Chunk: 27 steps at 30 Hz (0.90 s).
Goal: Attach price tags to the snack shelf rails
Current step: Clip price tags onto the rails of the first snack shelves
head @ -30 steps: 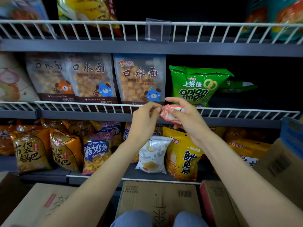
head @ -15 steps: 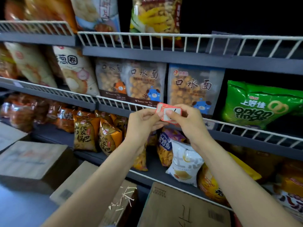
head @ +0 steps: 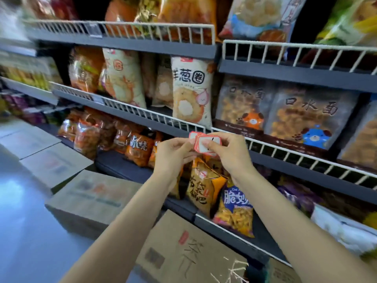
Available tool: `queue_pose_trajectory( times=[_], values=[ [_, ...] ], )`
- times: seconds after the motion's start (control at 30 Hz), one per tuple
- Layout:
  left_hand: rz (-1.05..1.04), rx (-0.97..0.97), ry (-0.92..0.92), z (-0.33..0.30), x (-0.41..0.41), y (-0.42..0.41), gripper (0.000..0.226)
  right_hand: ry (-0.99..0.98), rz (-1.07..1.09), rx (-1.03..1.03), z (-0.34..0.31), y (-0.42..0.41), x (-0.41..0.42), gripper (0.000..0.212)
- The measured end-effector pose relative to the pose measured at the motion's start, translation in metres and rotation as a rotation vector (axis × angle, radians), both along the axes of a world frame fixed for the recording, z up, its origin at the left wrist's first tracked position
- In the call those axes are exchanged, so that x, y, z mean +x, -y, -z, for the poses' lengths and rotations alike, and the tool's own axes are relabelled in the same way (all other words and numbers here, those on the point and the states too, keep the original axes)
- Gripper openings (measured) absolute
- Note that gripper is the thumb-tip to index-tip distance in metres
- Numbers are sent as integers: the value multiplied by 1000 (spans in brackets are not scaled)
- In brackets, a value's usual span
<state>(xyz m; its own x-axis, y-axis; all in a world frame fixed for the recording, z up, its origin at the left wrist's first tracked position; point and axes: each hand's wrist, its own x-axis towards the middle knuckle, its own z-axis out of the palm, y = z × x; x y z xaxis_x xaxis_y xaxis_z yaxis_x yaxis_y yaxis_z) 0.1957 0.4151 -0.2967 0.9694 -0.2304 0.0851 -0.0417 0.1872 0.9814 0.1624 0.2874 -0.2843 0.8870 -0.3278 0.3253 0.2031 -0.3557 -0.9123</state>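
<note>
A small stack of red-bordered white price tags (head: 212, 142) sits between both hands, just in front of the middle shelf's white wire rail (head: 142, 114). My right hand (head: 230, 154) grips the stack with the thumb across the front tag. My left hand (head: 173, 153) pinches the stack's left edge, where one tag sticks out. A clear tag holder (head: 94, 30) hangs on the top rail (head: 163, 30) at the upper left. Snack bags fill all three shelves behind the rails.
Closed cardboard boxes (head: 95, 199) line the floor below the shelves, one directly under my arms (head: 191, 254). Bare grey floor (head: 26, 231) lies to the left. A second shelf bay (head: 295, 56) with its own wire rails stands to the right.
The view has swung left along the shelves; the onion-ring bag and green bag left the frame. Both hands kept hold of the tag stack and moved left with it.
</note>
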Motion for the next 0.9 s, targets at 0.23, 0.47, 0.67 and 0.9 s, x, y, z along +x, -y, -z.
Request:
queue_pose_trajectory(
  times=[0.23, 0.47, 0.67, 0.9],
  values=[
    [25, 4, 22, -15, 96, -113, 4, -9, 49, 39, -5, -108, 100, 12],
    [57, 118, 10, -17, 149, -165, 7, -72, 57, 56, -7, -158, 146, 16],
    [-56, 83, 6, -14, 169, -199, 12, -74, 1, 72, -10, -191, 173, 14],
    [-161, 120, 21, -6, 210, -226, 12, -96, -84, 188, -4, -215, 226, 12]
  ],
)
